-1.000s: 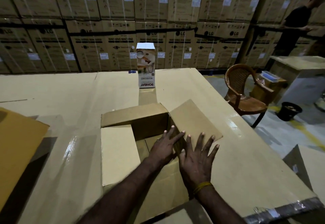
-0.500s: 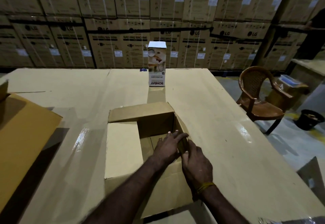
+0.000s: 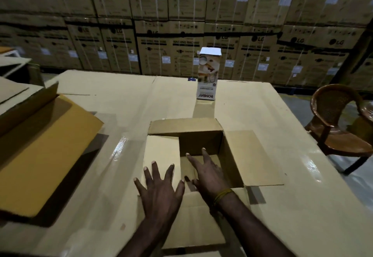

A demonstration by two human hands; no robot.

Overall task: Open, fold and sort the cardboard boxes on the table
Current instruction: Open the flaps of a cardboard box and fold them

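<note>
Cardboard box (image 3: 199, 152) sits open in front of me on the table (image 3: 302, 176), flaps splayed out; my left hand (image 3: 161, 190) lies spread, fingers apart, over the left flap to flatten it; my right hand (image 3: 210, 176) reaches into the box, fingers apart, gripping nothing.

The scene is sitting in dim, warm yellowish light, and the corners are falling off into near black. Glare is streaking the glossy table (image 3: 262, 115) in white patches left of the open cardboard box (image 3: 185, 127) and near the right edge. The box's inside is lying in deep shadow, and a dark shadow is pooling under the flat cardboard sheet (image 3: 46, 156) at left. The stacked cartons (image 3: 181, 24) behind are looking soft and smeared, and the wide lens is bowing straight lines toward the edges.
</note>
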